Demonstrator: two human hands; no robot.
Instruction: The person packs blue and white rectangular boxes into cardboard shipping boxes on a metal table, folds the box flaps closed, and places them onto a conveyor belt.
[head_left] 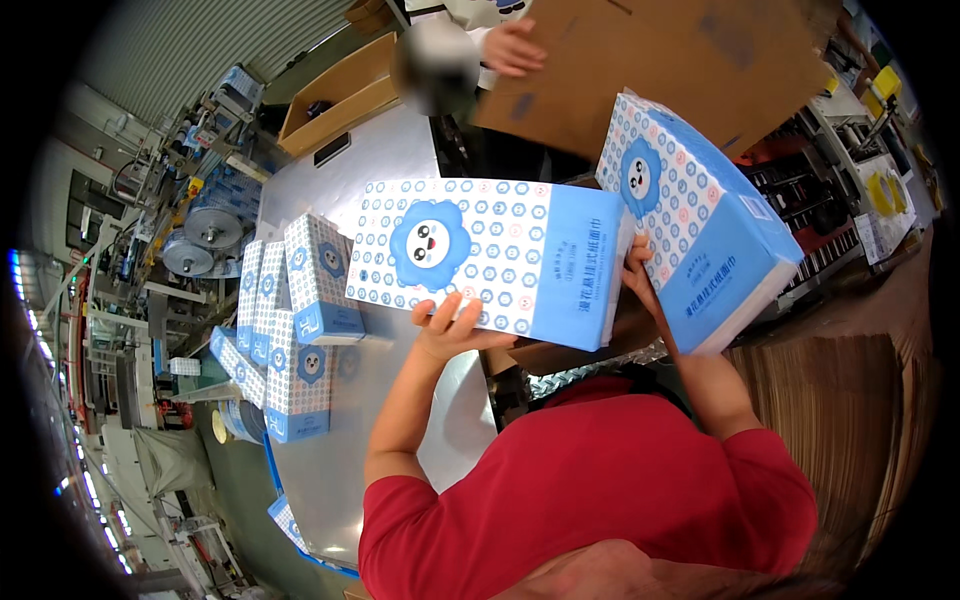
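1. Left hand [450,328]: fingers spread, gripping the lower edge of the left package [490,262], a blue-and-white patterned block.
2. Left package: lies lengthwise across the view in front of the torso, blue end toward the right hand [638,265].
3. Right hand: between the left package and the tilted right package [695,225], at the latter's near left edge; partly hidden, so its grip cannot be determined.
4. Metal table [385,160]: supports further packages [300,375] at left and a phone [332,149].
5. Co-worker's hand [513,48]: at the left edge of a cardboard panel [650,70].
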